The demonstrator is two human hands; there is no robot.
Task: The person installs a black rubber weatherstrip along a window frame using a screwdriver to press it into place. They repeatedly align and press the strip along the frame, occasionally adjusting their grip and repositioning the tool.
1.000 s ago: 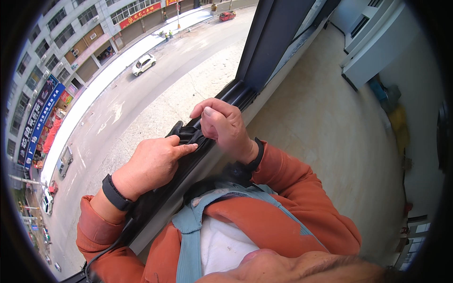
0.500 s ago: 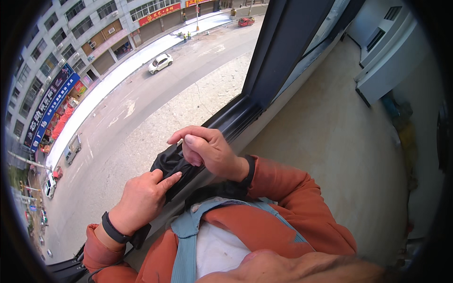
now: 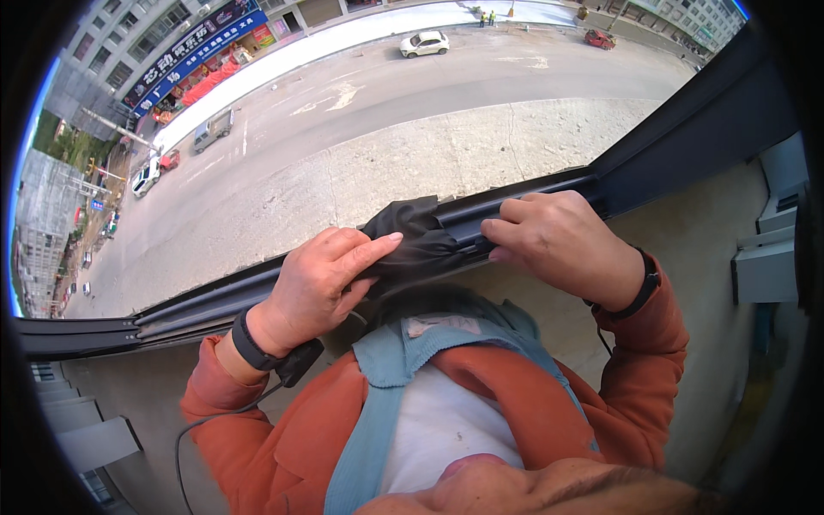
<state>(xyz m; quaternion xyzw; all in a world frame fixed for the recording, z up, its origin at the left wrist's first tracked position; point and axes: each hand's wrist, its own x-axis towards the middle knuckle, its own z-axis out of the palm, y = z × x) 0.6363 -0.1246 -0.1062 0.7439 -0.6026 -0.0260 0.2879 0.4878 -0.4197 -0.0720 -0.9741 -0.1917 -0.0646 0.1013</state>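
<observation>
One even pull would suit the black cloth (image 3: 414, 230) over the window rail (image 3: 470, 211) between the left hand (image 3: 322, 276), thumb and fingers pinching its left side, and the curled right hand (image 3: 562, 239), whose hold is hidden.

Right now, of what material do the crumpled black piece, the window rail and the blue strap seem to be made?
Crumpled black piece: thin cloth or plastic, I cannot tell which; soft folds, faint sheen.
Window rail: probably coated metal, dark and smooth; straight ridges catch the light.
Blue strap: likely ribbed fabric, matte; fine lines run along it.
</observation>
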